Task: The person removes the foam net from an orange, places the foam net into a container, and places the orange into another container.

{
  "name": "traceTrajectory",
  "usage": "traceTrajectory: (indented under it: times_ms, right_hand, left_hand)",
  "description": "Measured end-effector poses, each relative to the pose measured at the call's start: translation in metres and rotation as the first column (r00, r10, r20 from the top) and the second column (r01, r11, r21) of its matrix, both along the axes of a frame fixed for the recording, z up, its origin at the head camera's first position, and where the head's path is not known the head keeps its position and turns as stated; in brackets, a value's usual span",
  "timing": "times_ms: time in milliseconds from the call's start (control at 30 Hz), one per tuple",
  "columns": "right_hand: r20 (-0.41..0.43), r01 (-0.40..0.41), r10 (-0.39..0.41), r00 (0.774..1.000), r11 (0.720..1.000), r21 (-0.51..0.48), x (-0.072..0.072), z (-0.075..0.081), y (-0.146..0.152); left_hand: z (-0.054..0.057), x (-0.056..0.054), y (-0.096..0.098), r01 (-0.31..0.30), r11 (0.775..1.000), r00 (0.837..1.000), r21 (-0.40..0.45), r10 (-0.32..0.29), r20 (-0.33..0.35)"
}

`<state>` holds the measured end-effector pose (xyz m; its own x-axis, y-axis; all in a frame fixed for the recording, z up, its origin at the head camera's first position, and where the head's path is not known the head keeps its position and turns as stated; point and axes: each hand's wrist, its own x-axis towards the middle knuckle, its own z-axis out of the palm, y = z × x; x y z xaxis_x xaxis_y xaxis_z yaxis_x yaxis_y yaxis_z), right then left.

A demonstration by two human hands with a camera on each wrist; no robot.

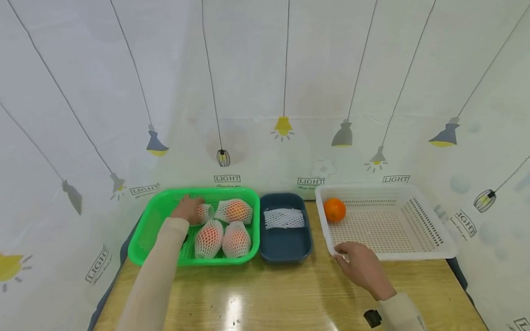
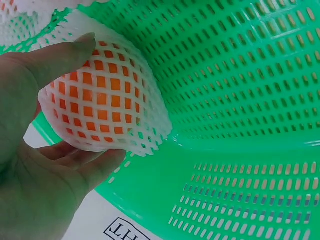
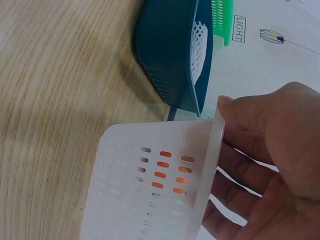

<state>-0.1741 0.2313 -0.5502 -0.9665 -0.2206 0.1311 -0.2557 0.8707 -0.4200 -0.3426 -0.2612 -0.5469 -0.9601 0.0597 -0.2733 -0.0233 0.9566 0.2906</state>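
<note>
While the left hand [image 1: 188, 209] grips one round orange fruit in white foam netting [image 2: 100, 102] inside the green perforated plastic basket [image 1: 154, 220] (three more netted fruits [image 1: 236, 240] near it), the right hand [image 1: 362, 267] holds the white perforated plastic basket's [image 1: 402, 256] rim. Therein: one bare orange fruit [image 1: 335, 210]. Between baskets: dark-blue rectangular tray [image 1: 286, 246], one white foam net [image 1: 283, 218] inside.

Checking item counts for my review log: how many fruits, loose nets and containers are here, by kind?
Netted fruits: 4
Bare orange: 1
Loose net: 1
Green basket: 1
Blue tray: 1
White basket: 1
Total: 9
</note>
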Motion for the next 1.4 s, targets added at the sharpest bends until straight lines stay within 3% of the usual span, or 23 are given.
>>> traceTrajectory:
  times_ms: [267,433,600,1067,1400]
  right_hand:
    - [0.002,-0.004,0.004,1.0,1.0,0.011,0.001,-0.001,-0.002]
    - [0.014,-0.01,0.01,1.0,1.0,0.007,0.001,0.0,-0.003]
    - [-0.002,-0.011,0.011,1.0,1.0,0.014,0.002,0.0,-0.004]
    - [-0.02,-0.005,0.006,1.0,1.0,0.016,0.002,-0.001,-0.004]
    - [-0.032,0.005,-0.005,0.999,1.0,-0.004,0.003,0.0,-0.003]
  left_hand:
    - [-0.006,0.001,-0.007,0.016,1.0,0.999,-0.009,-0.016,-0.04]
    - [-0.001,0.008,-0.007,0.01,1.0,0.998,0.011,-0.009,-0.056]
    - [0.006,0.008,-0.006,-0.005,0.999,0.997,0.032,0.007,-0.071]
    - [0.031,0.014,0.002,0.011,0.978,0.987,0.207,0.022,-0.156]
    - [0.042,0.03,0.018,0.006,0.937,0.973,0.349,0.076,-0.22]
